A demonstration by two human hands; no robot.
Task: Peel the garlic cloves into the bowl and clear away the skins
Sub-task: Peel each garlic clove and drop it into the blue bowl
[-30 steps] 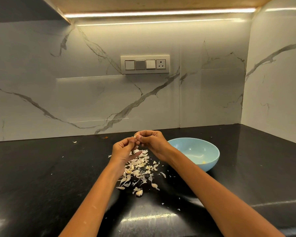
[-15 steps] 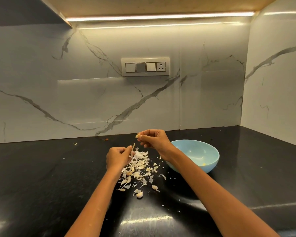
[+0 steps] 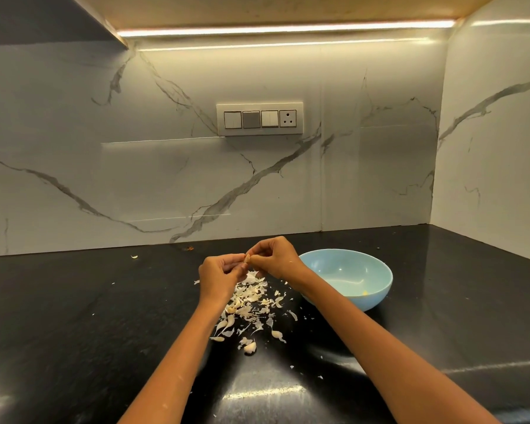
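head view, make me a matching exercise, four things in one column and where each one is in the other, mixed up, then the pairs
Things:
1. bowl
2. skins
3. garlic clove
4. switch plate

Places:
A. pinched between the left hand and right hand
B. on the marble wall
C. on the counter, right of the hands
D. scattered on the counter under the hands

Pairs: 1-C, 2-D, 3-A, 4-B

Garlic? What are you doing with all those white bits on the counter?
A person is peeling garlic. Both hands, the left hand and right hand, pinch one small clove above the black counter. A pile of papery skins lies under the hands. The blue bowl sits to the right, nearly empty.
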